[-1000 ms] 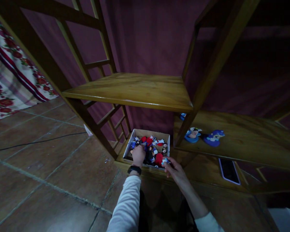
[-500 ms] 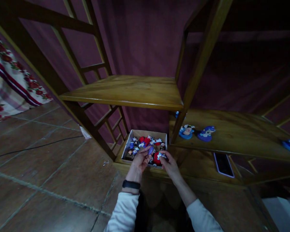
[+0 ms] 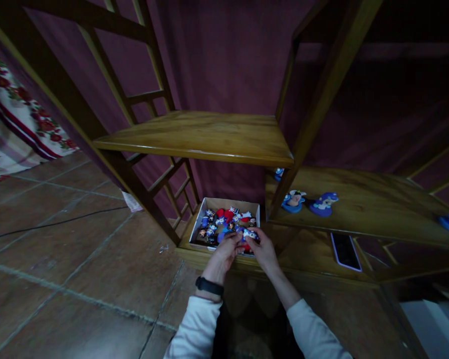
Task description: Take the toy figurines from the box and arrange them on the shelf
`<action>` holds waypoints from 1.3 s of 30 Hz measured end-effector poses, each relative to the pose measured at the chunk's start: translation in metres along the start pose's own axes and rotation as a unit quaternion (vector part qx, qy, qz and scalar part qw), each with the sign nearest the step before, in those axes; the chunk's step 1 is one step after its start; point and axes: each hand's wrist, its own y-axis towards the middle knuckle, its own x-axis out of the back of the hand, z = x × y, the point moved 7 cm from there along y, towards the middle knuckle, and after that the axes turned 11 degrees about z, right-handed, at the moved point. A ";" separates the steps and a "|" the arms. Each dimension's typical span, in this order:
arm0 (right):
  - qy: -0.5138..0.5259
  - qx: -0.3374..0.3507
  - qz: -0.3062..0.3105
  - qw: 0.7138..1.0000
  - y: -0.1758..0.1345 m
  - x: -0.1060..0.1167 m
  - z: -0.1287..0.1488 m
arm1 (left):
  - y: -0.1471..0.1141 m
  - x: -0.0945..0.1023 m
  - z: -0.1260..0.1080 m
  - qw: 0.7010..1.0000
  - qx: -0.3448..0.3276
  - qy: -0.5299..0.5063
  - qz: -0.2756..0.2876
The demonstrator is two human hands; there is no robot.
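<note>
1. Clearly, both hands work close together over the near-right part of the box [image 3: 249, 207], which lies just beneath and beyond them with loose toys [image 3: 210, 230] to the far and left side of the left hand.

2. The left hand [image 3: 226, 251] is nearly closed, its fingertips drawn in on a purple piece [image 3: 241, 231] (mostly hidden, so its shape is hard to tell).

3. The right hand [image 3: 262, 248] has thumb and fingers pinched on a small white-and-blue figurine [image 3: 250, 234], just beside the left fingertips. Whether the two pieces touch cannot be told.

4. To handle this meeting of pieces well, the left hand would best act as the steady support, cradling the purple piece from below, while the right hand makes the fine adjustments.

5. A light grip low on the figurine's body should serve better than one on its small projecting parts, which could bend or snap. Turning it slightly would help the eyes find the right facing before any pressure, which should be straight and gentle.

6. Staying low over the box seems wise, since a slip would probably land among the toys. Beyond and right of the right hand, a purple-based figure [image 3: 324, 204] rests on a shelf [image 3: 374, 199], well clear of the elbow.
</note>
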 end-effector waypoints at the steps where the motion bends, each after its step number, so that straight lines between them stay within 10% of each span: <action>1: -0.014 0.004 -0.004 1.000 0.000 0.001 0.002 | 0.000 0.000 0.000 1.000 -0.002 -0.008 -0.002; 24: -0.035 0.005 -0.033 0.999 -0.004 0.011 0.009 | 0.006 0.010 -0.022 0.970 -0.160 0.148 -0.107; 39: -0.060 0.031 -0.013 0.998 0.007 0.015 0.005 | 0.007 -0.006 -0.004 1.000 -0.017 0.003 -0.002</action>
